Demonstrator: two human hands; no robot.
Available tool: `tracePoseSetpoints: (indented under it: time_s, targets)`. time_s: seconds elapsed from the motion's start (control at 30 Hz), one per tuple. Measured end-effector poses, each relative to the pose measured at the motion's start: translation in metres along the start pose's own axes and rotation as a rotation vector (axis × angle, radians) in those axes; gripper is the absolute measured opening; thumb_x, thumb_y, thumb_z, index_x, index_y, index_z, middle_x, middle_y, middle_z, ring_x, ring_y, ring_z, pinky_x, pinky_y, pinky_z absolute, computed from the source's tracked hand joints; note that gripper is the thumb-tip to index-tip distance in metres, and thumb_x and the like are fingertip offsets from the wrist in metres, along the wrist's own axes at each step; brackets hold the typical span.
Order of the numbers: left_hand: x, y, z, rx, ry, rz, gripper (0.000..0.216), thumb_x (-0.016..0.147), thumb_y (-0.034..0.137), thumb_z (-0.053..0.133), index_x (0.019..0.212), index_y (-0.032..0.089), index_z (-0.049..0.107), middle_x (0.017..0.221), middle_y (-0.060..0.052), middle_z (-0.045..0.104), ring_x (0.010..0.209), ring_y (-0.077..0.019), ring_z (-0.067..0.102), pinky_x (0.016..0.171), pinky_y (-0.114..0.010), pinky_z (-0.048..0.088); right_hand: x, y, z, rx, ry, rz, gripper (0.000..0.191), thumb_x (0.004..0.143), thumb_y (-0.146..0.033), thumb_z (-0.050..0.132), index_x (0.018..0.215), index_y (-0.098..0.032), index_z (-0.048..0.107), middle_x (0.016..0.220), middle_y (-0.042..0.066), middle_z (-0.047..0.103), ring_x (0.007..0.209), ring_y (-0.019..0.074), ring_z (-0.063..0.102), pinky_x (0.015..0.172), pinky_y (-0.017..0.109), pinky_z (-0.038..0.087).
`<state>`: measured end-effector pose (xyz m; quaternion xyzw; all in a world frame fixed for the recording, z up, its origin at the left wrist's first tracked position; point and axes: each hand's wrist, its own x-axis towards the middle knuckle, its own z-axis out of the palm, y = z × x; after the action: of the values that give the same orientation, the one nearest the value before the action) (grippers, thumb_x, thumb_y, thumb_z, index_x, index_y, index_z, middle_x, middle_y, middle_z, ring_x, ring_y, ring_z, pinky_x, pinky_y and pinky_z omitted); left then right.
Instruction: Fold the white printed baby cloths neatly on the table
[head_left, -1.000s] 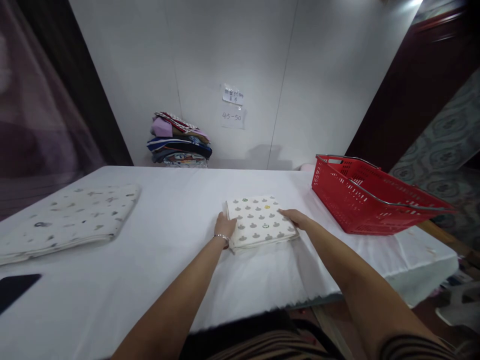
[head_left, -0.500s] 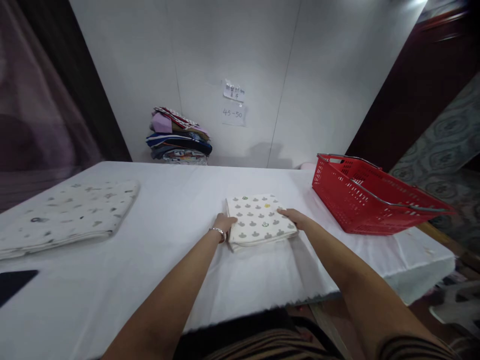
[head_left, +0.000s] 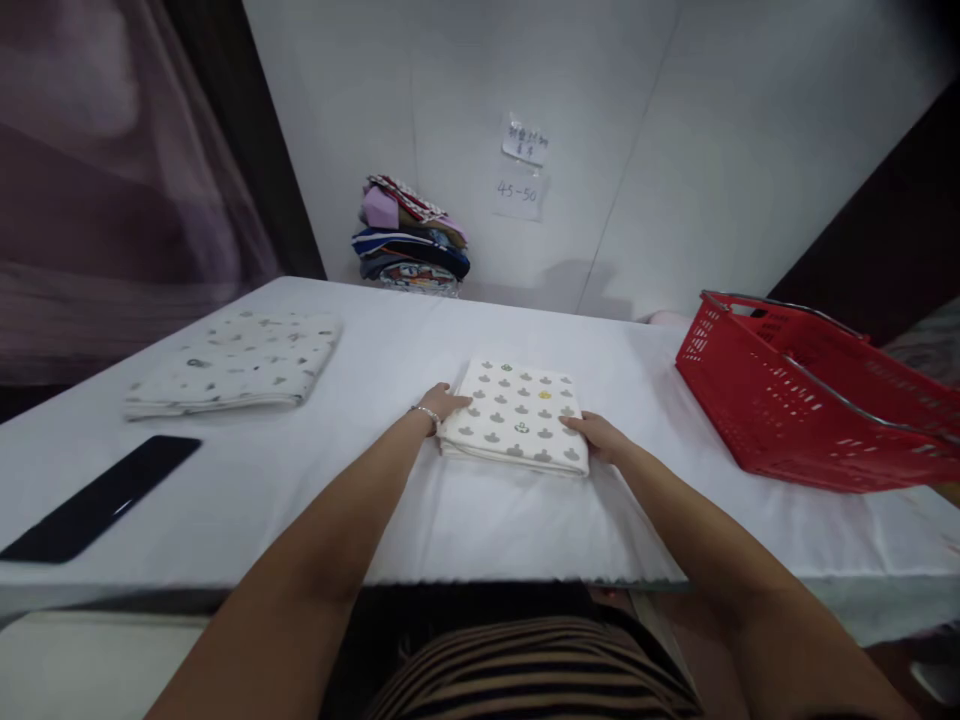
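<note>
A folded white cloth (head_left: 517, 415) with grey, green and yellow motifs lies on the table in front of me, its near edge showing several layers. My left hand (head_left: 444, 405), with a bracelet at the wrist, grips its left edge, thumb on top and fingers at the side. On the opposite edge my right hand (head_left: 596, 434) holds the cloth the same way, its fingers partly hidden beneath. To the left, a larger folded white cloth (head_left: 240, 362) with small scattered prints lies flat, apart from both hands.
A red plastic basket (head_left: 810, 400) with metal handles stands at the right of the white-covered table (head_left: 375, 540). A black flat phone-like slab (head_left: 105, 495) lies at the left front. A stack of folded fabrics (head_left: 412, 240) sits against the back wall, near paper signs (head_left: 519, 190).
My view has turned left, bringing the whole black slab into sight. Both hands still hold the patterned cloth, which is turned slightly and lies squarer to me.
</note>
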<state>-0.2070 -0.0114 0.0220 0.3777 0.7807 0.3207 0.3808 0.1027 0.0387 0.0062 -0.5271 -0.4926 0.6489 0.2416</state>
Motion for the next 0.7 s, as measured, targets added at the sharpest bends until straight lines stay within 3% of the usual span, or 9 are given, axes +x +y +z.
tracePoseSetpoints:
  time_s: [0.07,0.13,0.2,0.23,0.33,0.47,0.7]
  targets:
    - [-0.004,-0.003,-0.001,0.016,0.006,0.028,0.078,0.062,0.043,0.072,0.129,0.014,0.043,0.132,-0.016,0.048,0.113,-0.0277,0.052,0.084,-0.032,0.048,-0.001,-0.005,-0.007,-0.242,0.097,-0.008,0.061,0.068,-0.040,0.071,0.120,-0.014,0.049,0.101,0.013,0.066,0.082,0.0236,0.064,0.068,0.034,0.052]
    - [-0.008,-0.008,-0.004,0.022,-0.005,0.046,0.073,0.064,0.046,0.070,0.126,0.014,0.047,0.128,-0.014,0.052,0.110,-0.0267,0.054,0.085,-0.031,0.047,-0.005,-0.009,-0.009,-0.579,0.265,-0.116,0.068,0.069,-0.043,0.068,0.127,-0.015,0.045,0.104,0.013,0.064,0.086,0.0255,0.062,0.071,0.035,0.050]
    - [-0.011,-0.016,-0.008,-0.033,-0.052,0.050,0.068,0.067,0.045,0.068,0.125,0.015,0.048,0.120,-0.012,0.058,0.100,-0.0236,0.060,0.079,-0.028,0.050,-0.010,-0.010,-0.004,-0.851,0.391,-0.363,0.061,0.074,-0.042,0.062,0.127,-0.017,0.046,0.111,0.012,0.060,0.096,0.0261,0.058,0.079,0.037,0.047]
    - [-0.013,-0.020,-0.009,-0.084,-0.079,0.049,0.064,0.070,0.043,0.066,0.125,0.015,0.048,0.116,-0.011,0.060,0.095,-0.0219,0.062,0.075,-0.026,0.051,-0.013,-0.010,0.001,-0.927,0.392,-0.507,0.053,0.077,-0.040,0.057,0.125,-0.019,0.049,0.115,0.011,0.058,0.102,0.0255,0.055,0.083,0.037,0.045]
    - [-0.023,-0.035,-0.010,-0.236,-0.118,0.024,0.049,0.078,0.034,0.058,0.122,0.015,0.050,0.107,-0.009,0.065,0.089,-0.0182,0.063,0.068,-0.022,0.052,-0.023,-0.008,0.029,-0.953,0.212,-0.820,0.037,0.084,-0.036,0.047,0.117,-0.022,0.056,0.119,0.008,0.055,0.108,0.0222,0.051,0.088,0.035,0.043]
    - [-0.041,-0.048,-0.007,-0.288,-0.107,-0.039,0.040,0.083,0.023,0.047,0.122,0.014,0.048,0.100,-0.008,0.067,0.082,-0.0146,0.064,0.066,-0.021,0.052,-0.033,-0.006,0.074,-0.931,-0.035,-0.948,0.029,0.086,-0.035,0.046,0.109,-0.023,0.059,0.113,0.006,0.059,0.106,0.0202,0.052,0.090,0.035,0.043]
    - [-0.064,-0.053,-0.001,-0.263,-0.059,-0.037,0.049,0.073,0.014,0.053,0.121,0.010,0.048,0.099,-0.013,0.066,0.079,-0.0168,0.064,0.056,-0.021,0.050,-0.032,-0.005,0.133,-1.205,-0.078,-1.046,0.037,0.083,-0.033,0.055,0.117,-0.020,0.054,0.115,0.009,0.056,0.106,0.0228,0.048,0.092,0.036,0.039]
